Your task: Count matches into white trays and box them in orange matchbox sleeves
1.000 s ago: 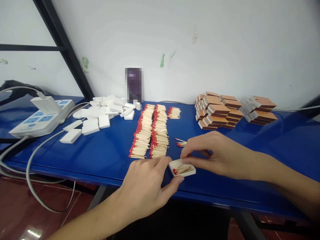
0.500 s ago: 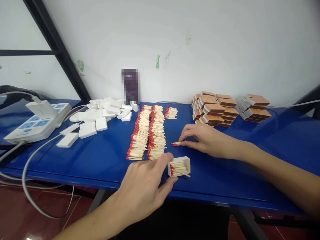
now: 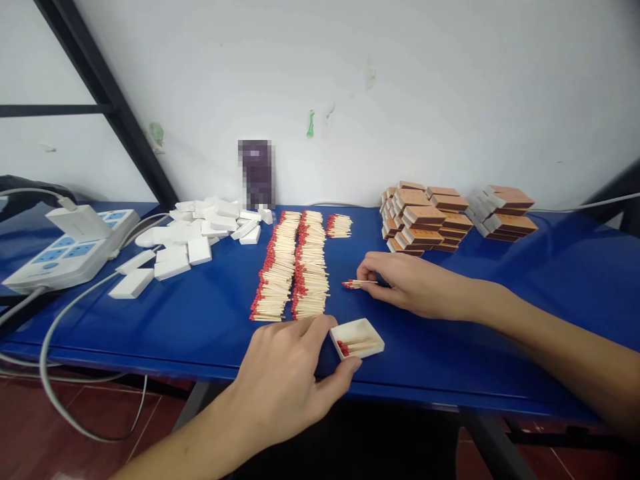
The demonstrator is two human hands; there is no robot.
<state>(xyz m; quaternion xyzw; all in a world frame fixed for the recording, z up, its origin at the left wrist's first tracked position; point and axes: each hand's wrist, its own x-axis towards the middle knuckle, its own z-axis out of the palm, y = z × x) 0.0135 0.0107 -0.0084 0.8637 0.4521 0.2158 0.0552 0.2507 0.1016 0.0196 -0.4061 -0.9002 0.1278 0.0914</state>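
Observation:
My left hand is closed on the left end of a small white matchbox tray, thumb at the near side and fingers at the far side. Inside the tray, red-tipped matches lie along its near wall. My right hand is closed over the plain ends of a few matches, whose red heads point left; its fingertips are partly hidden. Two long rows of matches, a left row and a right row, lie beyond my left hand. A small bunch of matches sits behind them.
White empty-looking trays are heaped at the back left. Brown matchbox sleeves stand stacked at the back right, beside a smaller stack. A power strip with cables lies far left. A dark blurred rectangle leans on the wall.
The tray in my left hand has tipped from facing me to lying flatter, and its matches have settled toward the near wall. My right fingers have curled in more at the few matches.

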